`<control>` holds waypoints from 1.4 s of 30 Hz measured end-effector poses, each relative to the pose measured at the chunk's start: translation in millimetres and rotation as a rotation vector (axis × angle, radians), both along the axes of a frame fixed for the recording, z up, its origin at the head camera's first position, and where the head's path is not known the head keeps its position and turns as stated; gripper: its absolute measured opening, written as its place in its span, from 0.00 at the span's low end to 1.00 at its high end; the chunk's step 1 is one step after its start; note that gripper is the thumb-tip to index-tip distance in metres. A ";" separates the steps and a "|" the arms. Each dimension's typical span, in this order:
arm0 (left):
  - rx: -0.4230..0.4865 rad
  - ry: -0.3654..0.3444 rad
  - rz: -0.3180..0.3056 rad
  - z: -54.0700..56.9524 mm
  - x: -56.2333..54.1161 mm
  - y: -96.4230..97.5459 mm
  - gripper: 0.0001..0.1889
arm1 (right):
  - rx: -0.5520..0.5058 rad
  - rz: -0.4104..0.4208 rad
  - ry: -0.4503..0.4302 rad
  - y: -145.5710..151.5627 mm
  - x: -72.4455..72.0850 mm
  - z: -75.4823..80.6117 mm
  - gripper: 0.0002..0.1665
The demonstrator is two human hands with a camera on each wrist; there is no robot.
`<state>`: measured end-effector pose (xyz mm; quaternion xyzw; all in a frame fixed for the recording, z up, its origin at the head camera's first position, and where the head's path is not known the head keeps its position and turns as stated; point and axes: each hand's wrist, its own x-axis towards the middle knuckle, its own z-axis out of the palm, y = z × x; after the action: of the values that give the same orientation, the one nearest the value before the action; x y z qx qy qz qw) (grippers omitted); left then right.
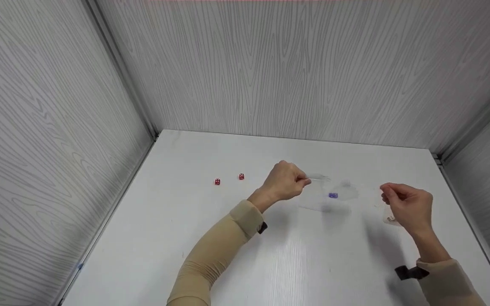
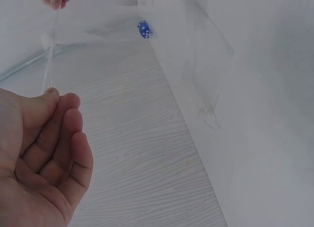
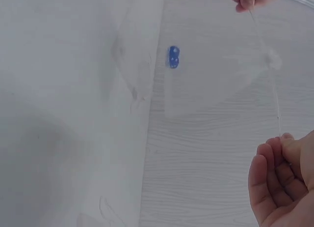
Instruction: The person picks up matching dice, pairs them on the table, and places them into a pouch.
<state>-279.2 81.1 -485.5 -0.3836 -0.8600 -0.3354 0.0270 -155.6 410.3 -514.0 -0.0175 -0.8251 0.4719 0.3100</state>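
A sheer white drawstring pouch (image 3: 211, 79) hangs between my hands, its mouth gathered into a small tuft. Blue dice (image 3: 173, 57) with white dots show through its far end. My left hand (image 1: 285, 182) pinches one cord end (image 2: 48, 72) between thumb and index finger, the other fingers curled loosely. On the other side, my right hand (image 1: 411, 206) pinches the opposite cord end (image 3: 276, 101) the same way. Both cords run taut from the tuft to the fingertips.
Two red dice, one nearer (image 1: 217, 182) and one farther (image 1: 241, 176), lie on the white table (image 1: 194, 238) left of my left hand. A small pale packet (image 1: 390, 217) with brownish marks is partly hidden under my right hand. Grey wood-grain walls (image 1: 270, 76) enclose the back and sides.
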 end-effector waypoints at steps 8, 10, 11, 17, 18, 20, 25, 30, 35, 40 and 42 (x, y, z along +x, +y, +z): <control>-0.054 -0.087 -0.043 1.5 13.4 19.9 0.10 | 0.037 -0.032 -0.158 24.3 24.0 11.6 0.08; -0.060 -0.134 -0.077 1.9 18.2 22.6 0.10 | 0.008 -0.025 -0.217 30.8 30.5 15.6 0.11; -0.064 -0.150 -0.090 1.8 19.7 24.2 0.10 | -0.002 -0.023 -0.243 33.7 32.8 17.6 0.12; -0.082 -0.248 -0.050 -5.0 16.2 41.3 0.11 | 0.048 -0.024 -0.365 43.3 28.0 15.0 0.18; -0.083 -0.264 -0.027 -7.7 14.5 45.1 0.11 | 0.064 -0.031 -0.371 43.0 25.1 10.9 0.18; -0.089 -0.287 0.021 -14.3 11.6 52.9 0.11 | 0.099 -0.056 -0.372 39.9 20.2 1.4 0.18; -0.105 -0.336 0.102 -31.6 11.8 73.0 0.13 | 0.221 -0.111 -0.321 26.2 17.1 -21.1 0.15; -0.145 -0.380 0.146 -48.8 24.9 90.0 0.13 | 0.356 -0.085 -0.348 12.6 18.2 -37.0 0.12; -0.221 -0.412 0.176 -65.5 41.5 106.6 0.12 | 0.425 -0.034 -0.543 -0.9 17.1 -50.2 0.15; -0.317 -0.361 0.238 -76.3 55.5 121.3 0.16 | 0.438 0.013 -0.658 -9.4 14.1 -59.2 0.17; -0.332 -0.346 0.265 -79.1 59.0 125.7 0.17 | 0.433 0.018 -0.665 -11.7 13.1 -61.5 0.17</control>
<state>-220.1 206.8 -564.7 -0.2041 -0.9377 -0.2438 -0.1399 -142.5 398.6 -575.5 -0.0961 -0.9611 0.2582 0.0183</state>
